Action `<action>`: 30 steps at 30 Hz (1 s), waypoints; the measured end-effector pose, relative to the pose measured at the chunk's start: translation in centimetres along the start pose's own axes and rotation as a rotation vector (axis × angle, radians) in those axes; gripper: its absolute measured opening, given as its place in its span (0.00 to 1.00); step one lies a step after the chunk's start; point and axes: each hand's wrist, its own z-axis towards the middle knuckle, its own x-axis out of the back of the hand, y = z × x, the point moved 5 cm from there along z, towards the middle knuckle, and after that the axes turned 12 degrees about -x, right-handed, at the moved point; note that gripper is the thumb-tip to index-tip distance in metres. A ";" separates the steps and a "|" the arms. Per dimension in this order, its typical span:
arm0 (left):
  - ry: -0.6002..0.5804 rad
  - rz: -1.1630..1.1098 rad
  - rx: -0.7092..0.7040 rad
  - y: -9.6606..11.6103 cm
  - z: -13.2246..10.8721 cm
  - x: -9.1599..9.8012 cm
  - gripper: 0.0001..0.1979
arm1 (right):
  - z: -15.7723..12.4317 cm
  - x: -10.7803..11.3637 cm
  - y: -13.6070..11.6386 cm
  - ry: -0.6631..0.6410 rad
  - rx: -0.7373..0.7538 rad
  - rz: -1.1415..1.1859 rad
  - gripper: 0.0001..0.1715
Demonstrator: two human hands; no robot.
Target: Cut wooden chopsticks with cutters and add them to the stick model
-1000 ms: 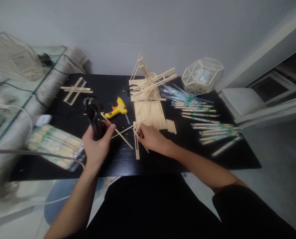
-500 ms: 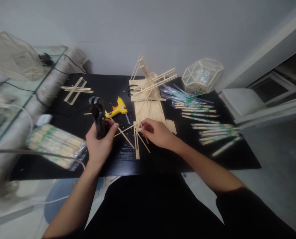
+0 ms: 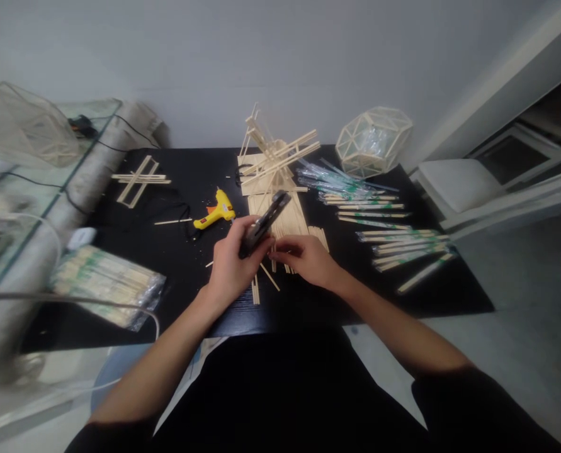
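My left hand (image 3: 230, 267) is closed around a black hand tool (image 3: 265, 223), which tilts up to the right over the wooden work; its exact kind is not clear. My right hand (image 3: 308, 259) has its fingertips pinched together beside the left fingers, around a thin wooden stick mostly hidden by the hands. Below the hands, loose thin sticks (image 3: 255, 292) lie on the black table. Just beyond is a flat panel of sticks (image 3: 292, 217) laid side by side. A windmill-like stick model (image 3: 277, 160) with crossed blades stands behind it.
A yellow glue gun (image 3: 216, 211) lies left of the panel. A crossed stick frame (image 3: 141, 179) sits at the back left, a bagged stick bundle (image 3: 107, 283) at front left. Wrapped sticks (image 3: 398, 236) and a faceted stick ball (image 3: 374, 141) are on the right.
My left hand has moved right with the black tool, which tipped from upright to slanting right, and now meets my right hand. The right hand has shifted only slightly.
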 end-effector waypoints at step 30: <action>0.022 -0.074 0.045 0.3 -0.8 -0.5 0.08 | -0.6 -0.5 1.7 0.075 0.199 -0.169 0.09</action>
